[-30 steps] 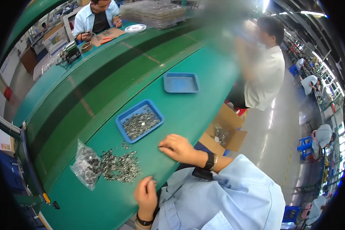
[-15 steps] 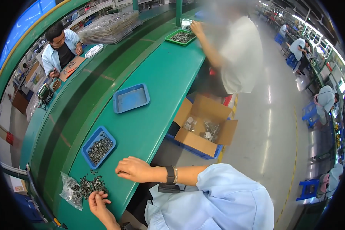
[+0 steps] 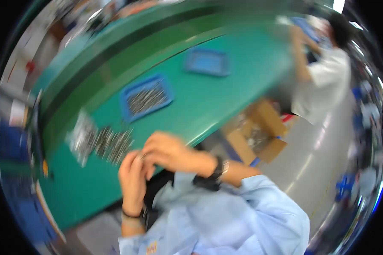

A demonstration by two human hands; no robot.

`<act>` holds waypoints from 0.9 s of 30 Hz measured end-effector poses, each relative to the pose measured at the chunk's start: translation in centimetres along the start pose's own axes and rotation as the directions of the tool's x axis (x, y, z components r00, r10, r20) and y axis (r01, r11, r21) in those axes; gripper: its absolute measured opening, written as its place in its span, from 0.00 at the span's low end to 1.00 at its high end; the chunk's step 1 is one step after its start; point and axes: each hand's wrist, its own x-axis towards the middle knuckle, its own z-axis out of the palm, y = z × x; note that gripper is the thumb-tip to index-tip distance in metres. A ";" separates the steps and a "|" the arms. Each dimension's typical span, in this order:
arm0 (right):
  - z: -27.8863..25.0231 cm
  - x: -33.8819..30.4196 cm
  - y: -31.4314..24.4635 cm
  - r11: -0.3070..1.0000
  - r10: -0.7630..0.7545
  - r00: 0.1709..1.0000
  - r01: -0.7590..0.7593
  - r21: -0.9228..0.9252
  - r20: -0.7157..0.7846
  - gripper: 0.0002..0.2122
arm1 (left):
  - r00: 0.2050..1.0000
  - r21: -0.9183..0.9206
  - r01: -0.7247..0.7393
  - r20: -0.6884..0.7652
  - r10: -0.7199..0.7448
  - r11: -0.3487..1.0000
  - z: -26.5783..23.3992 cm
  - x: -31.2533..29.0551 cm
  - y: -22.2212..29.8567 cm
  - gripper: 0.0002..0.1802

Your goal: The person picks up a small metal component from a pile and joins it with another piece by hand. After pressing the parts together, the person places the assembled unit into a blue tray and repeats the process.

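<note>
Over the front edge of the green bench point(image 3: 85, 199), my left hand point(image 3: 132, 180) and my right hand point(image 3: 170, 153) meet at their fingertips. Both have the fingers pinched together; whatever lies between them is too small and blurred to name. Just beyond the fingers is a loose pile of small dark metallic parts point(image 3: 113, 144). A clear plastic bag point(image 3: 81, 138) lies against the pile's left side. Behind it stands a blue tray point(image 3: 124, 104) holding more of these small parts.
A second blue tray point(image 3: 206, 63) sits farther along the bench. Below the right edge stands an open cardboard box point(image 3: 238, 146) with bagged things inside. Another person in a white top point(image 3: 325, 85) works at the bench's far right. A dark-banded green strip point(image 3: 115, 46) runs along the back.
My view has swung to the left, smearing the picture. My two hands, apart before, have come together at the fingertips, and the left one has moved away from the pile.
</note>
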 end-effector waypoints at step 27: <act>27.1 4.1 5.2 0.978 0.016 0.992 0.010 -0.209 0.122 0.10 | 0.995 -0.149 -0.009 -0.095 -0.006 0.989 -27.7 0.1 -3.4 0.06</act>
